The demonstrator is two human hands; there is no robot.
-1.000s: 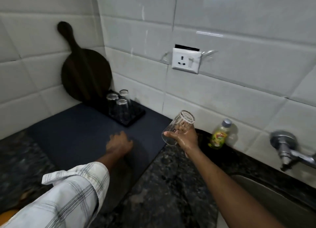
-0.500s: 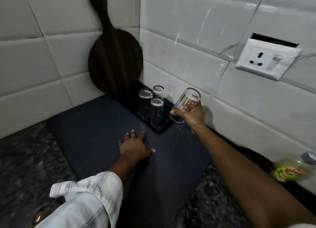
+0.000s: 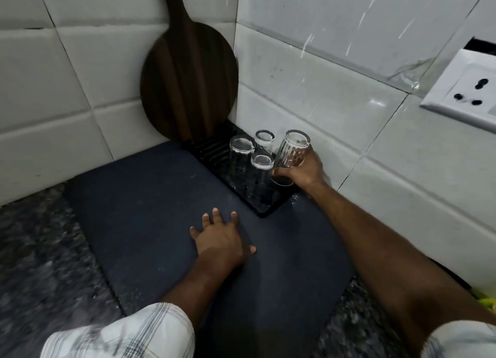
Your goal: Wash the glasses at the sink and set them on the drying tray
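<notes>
Three glasses (image 3: 253, 160) stand inverted on the drying tray (image 3: 214, 151), centre frame. My right hand (image 3: 300, 171) grips a fourth glass (image 3: 291, 153), tilted, rim nearly seated; my left hand (image 3: 220, 239) rests flat and empty on the bench mat (image 3: 150, 210).

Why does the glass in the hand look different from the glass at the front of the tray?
The held glass is tilted; the front glass stands straight. The right hand grips the held glass, while nothing touches the front glass. The held glass shows ribbed sides; the front glass looks plainer. Both are clear, upside down, and at the black drying tray.
</notes>
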